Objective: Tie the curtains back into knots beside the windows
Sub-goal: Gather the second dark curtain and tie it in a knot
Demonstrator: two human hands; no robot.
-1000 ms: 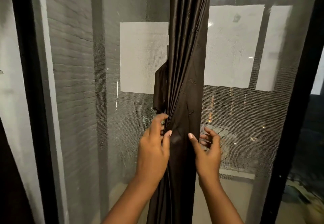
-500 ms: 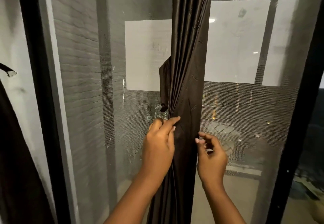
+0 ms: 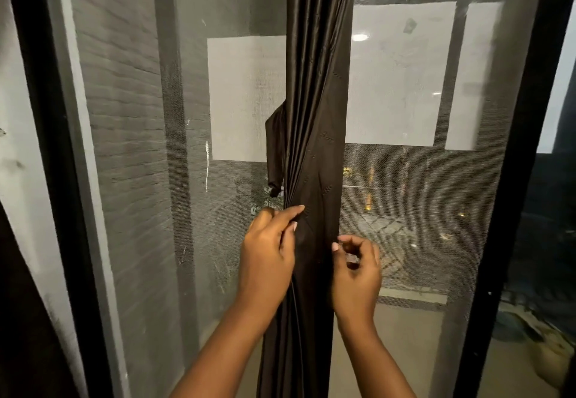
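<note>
A dark brown curtain [image 3: 318,101] hangs gathered into a narrow twisted bundle down the middle of the window. A loose flap of it sticks out on the left at mid height. My left hand [image 3: 268,257] grips the folds on the bundle's left side, its index finger lying across the pleats. My right hand [image 3: 357,276] is at the bundle's right edge, fingers curled, with thumb and fingertip pinching the cloth's edge. The curtain's lower part runs down between my forearms and out of view.
Behind the curtain is a grey mesh screen [image 3: 140,179] over the glass. Black window frames stand at the left [image 3: 53,179] and right [image 3: 514,210]. More dark cloth [image 3: 18,319] hangs at the lower left edge.
My left hand has slid slightly up the folds, its index finger now across the pleats. My right hand's open fingers have curled in at the curtain's right edge.
</note>
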